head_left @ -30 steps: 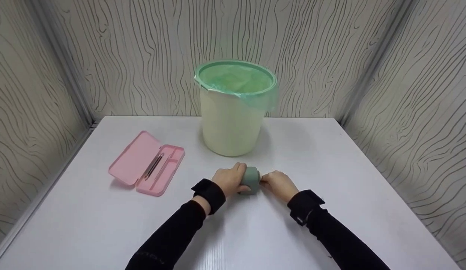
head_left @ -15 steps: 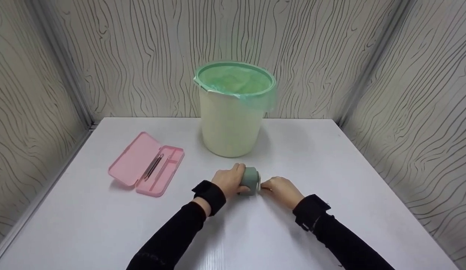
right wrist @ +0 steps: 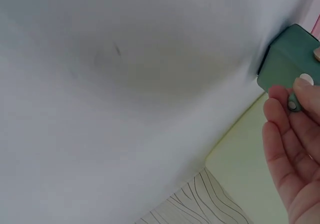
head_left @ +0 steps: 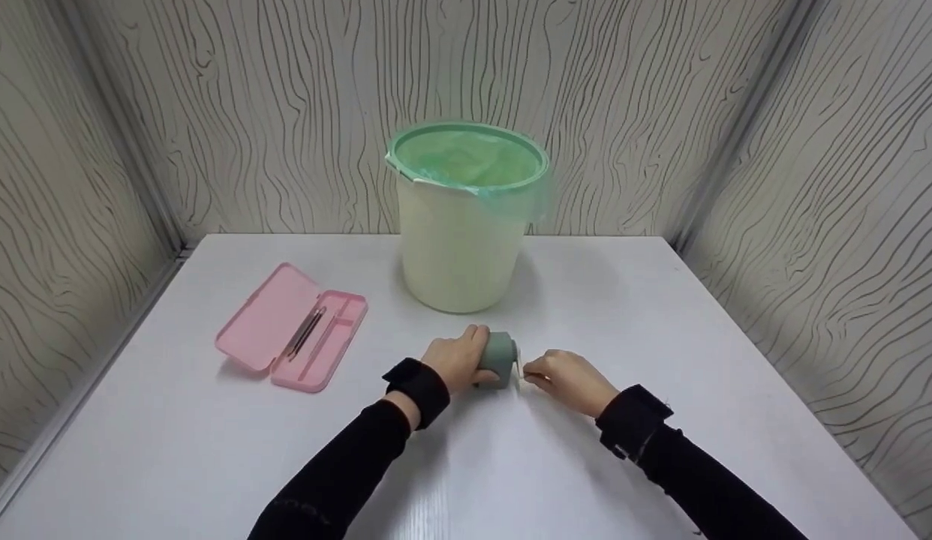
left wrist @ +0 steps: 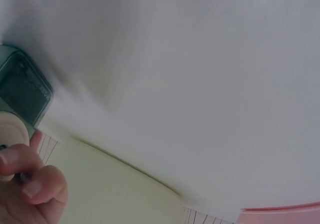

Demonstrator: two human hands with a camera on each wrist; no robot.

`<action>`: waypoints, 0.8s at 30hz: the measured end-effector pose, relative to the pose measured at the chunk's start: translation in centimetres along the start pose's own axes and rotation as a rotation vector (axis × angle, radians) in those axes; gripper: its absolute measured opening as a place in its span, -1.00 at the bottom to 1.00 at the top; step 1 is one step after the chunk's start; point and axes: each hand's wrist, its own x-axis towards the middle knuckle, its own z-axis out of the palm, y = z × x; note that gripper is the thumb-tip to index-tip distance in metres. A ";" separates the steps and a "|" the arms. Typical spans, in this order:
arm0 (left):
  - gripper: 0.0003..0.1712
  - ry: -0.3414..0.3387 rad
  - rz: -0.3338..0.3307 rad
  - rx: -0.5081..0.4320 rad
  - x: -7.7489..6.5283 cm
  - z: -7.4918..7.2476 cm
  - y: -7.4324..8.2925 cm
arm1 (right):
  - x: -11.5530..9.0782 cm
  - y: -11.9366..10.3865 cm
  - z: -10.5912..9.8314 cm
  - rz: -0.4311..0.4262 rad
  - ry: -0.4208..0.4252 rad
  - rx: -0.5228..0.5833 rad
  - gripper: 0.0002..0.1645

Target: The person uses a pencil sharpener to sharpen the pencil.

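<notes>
Near the middle of the table, my left hand (head_left: 455, 362) grips a green hand-crank pencil sharpener (head_left: 497, 360), fingers over its top and thumb along the near side. My right hand (head_left: 571, 381) pinches the small green knob (right wrist: 294, 103) of the crank on the sharpener's right end. In the left wrist view, the sharpener (left wrist: 25, 86) shows a dark see-through window and a cream round part (left wrist: 12, 129). Fingers (left wrist: 42, 184) curl beside that part with something small and dark between them, mostly hidden.
A pink pencil case (head_left: 323, 352) lies unfolded at the left, with several thin dark pencils (head_left: 307, 334) inside. Behind the hands stands a tall pale bin (head_left: 460, 247) with a green rim and a translucent green liner. Patterned panels (head_left: 301, 112) enclose the white table (head_left: 211, 450).
The right hand has shifted slightly right and toward the near edge, and the crank has turned with it. The left hand keeps the sharpener in practically the same place.
</notes>
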 end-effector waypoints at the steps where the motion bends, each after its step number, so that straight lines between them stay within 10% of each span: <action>1: -0.24 -0.001 0.000 0.001 0.1 0.0 -0.1 | 0.1 -0.1 -0.3 -0.006 0.006 0.004 -0.93; 24: -0.22 -0.038 0.061 -0.009 0.4 -0.3 -0.9 | 2.0 0.1 -3.5 -0.048 0.068 -0.104 -0.94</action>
